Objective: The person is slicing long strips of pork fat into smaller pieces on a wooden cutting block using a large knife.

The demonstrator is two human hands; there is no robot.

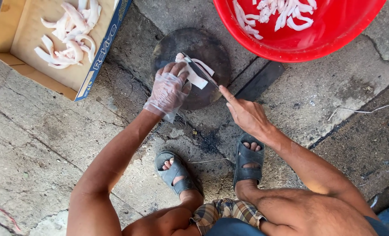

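Squatting over a round dark chopping block (pixel 193 48), the person is mid-cut: the gloved left hand (pixel 168 89) pins a pale strip of meat (pixel 194 75) flat on the block, fingers curled over it, while the right hand (pixel 246 114) closes round a knife (pixel 201 70) (forefinger along the spine). The next stroke, I'd judge, needs those fingertips kept clear of the blade.

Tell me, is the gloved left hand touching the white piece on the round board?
Touching. The head view shows left hand fingers pressing the white piece.
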